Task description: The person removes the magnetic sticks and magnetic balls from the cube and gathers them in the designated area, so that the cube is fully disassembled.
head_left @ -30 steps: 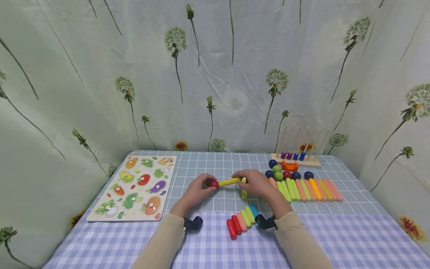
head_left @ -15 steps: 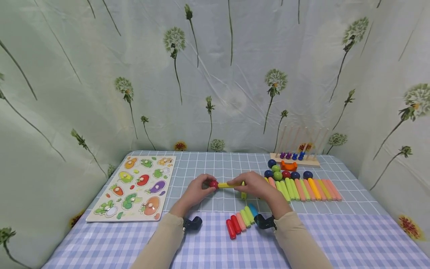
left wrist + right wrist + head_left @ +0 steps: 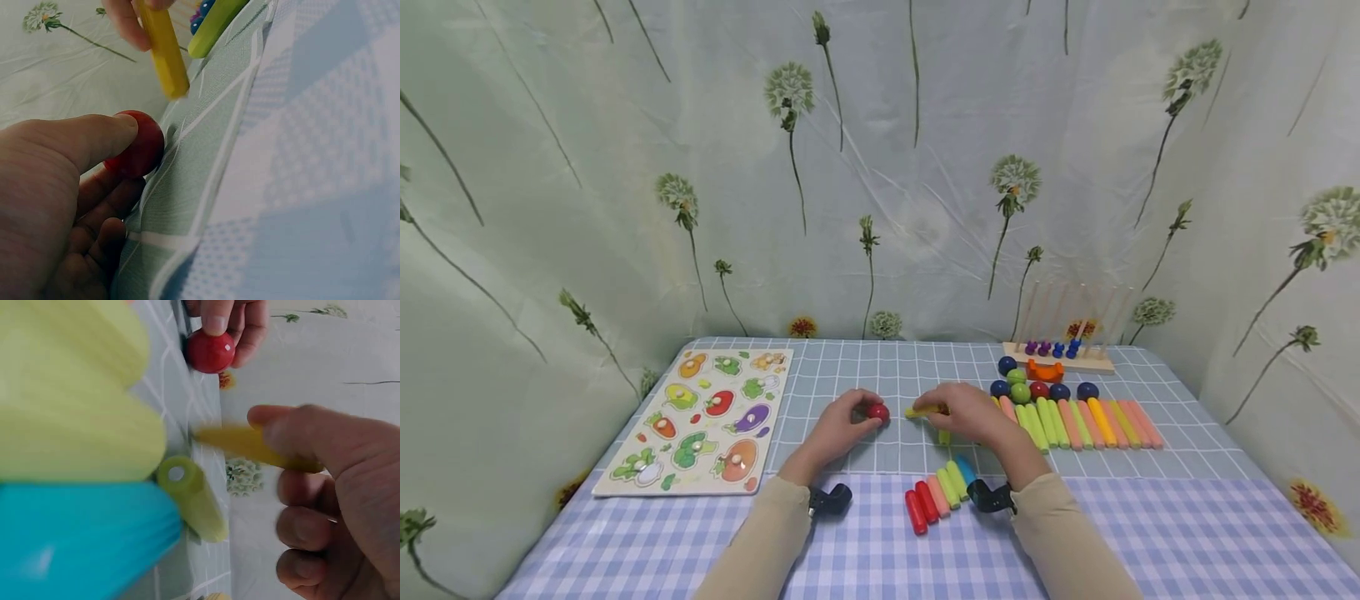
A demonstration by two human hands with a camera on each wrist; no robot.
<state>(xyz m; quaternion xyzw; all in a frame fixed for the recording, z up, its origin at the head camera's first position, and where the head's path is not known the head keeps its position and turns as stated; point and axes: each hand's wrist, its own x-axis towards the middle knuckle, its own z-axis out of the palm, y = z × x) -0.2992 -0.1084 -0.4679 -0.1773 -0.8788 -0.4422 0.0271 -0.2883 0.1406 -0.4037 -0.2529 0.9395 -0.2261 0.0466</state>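
My left hand (image 3: 842,425) pinches a red ball (image 3: 139,145) between thumb and fingers, low over the grey-green grid cloth. To its right, my right hand (image 3: 964,412) grips a yellow stick (image 3: 166,56) that points toward the ball. A gap separates the stick's tip from the ball in all three views. Under the right hand lies a light green stick (image 3: 192,497), showing a small pale spot on its end. Close to the right wrist is a blue stick (image 3: 81,540), with yellow-green sticks (image 3: 75,434) beside it.
A vegetable puzzle board (image 3: 700,421) lies at left. Red sticks (image 3: 921,504) sit in front. At right are a row of coloured sticks (image 3: 1082,423), several balls (image 3: 1019,392), an orange curved piece (image 3: 1046,372) and a wooden peg rack (image 3: 1067,357).
The yellow stick, which met the red ball earlier, has drawn away to the right with my right hand. My left hand stays in place with the ball.
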